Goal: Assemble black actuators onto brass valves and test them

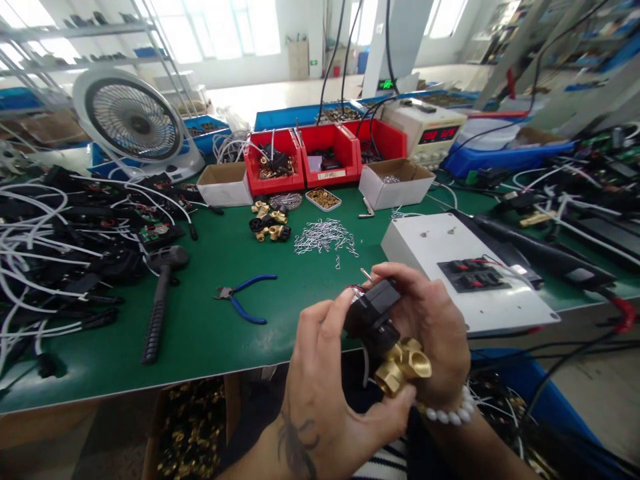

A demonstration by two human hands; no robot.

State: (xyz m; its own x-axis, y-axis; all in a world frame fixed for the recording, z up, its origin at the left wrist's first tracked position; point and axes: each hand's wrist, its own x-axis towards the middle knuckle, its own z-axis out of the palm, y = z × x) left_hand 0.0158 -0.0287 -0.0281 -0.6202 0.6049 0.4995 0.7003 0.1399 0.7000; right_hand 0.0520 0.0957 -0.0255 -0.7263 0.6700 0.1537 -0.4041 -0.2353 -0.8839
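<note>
Between my two hands, just off the table's front edge, is a valve (403,367) with a brass body and a black actuator housing on top. My left hand (325,373) has its thumb at the brass fitting and its fingers along the black housing. My right hand (435,327) wraps the far side, fingertips over the top of the housing. A thin metal pin sticks up by the right fingertips; what it belongs to is unclear. Beyond the hands lies a heap of metal spring clips (325,237). Blue-handled cutting pliers (245,298) rest to the left.
A black hammer (164,300) lies left, beside wired black housings (95,267). Brass fittings (270,223) sit near red bins (327,157) and white boxes (395,183). A grey-white switch box (465,267) stands right, a power supply (425,130) and fan (133,123) behind.
</note>
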